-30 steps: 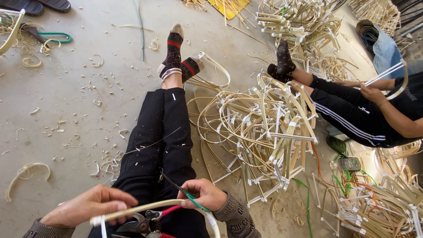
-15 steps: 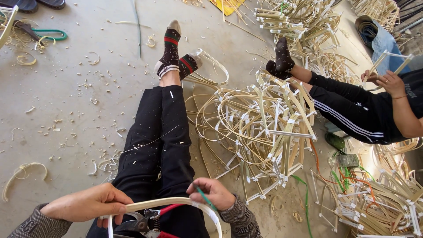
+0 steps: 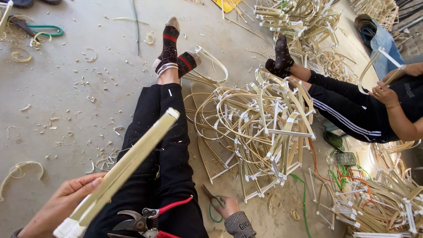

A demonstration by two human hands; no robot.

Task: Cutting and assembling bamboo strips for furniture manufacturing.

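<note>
At the lower left of the frame the left hand (image 3: 61, 207) wraps its fingers around a pale cane strip (image 3: 128, 165). The strip runs up and to the right across the black-trousered legs (image 3: 161, 145) and ends in a squared tip near the middle of the frame; its near end, bound in white tape, sits at the bottom edge.

At the bottom centre the right hand (image 3: 229, 207) is down on the floor (image 3: 66, 101) beside the right thigh, fingers curled on the green loop handle of a pair of scissors (image 3: 211, 200), whose dark blades point up and left. How tightly it grips cannot be told.

On the lap, just below the strip, lie red-handled pruning shears (image 3: 145, 220), blades towards the left, touched by neither hand.

Right of the legs, a large tangled pile of bent cane frames (image 3: 260, 132) with white taped joints crowds the floor close to the right hand. More frames are heaped at the lower right and along the top.

At the right edge, another person (image 3: 352, 110) sits with legs stretched towards the pile, holding a bent cane loop.

Shavings and curled offcuts litter the floor on the left. Another green-handled tool (image 3: 44, 30) lies in the upper left corner.
</note>
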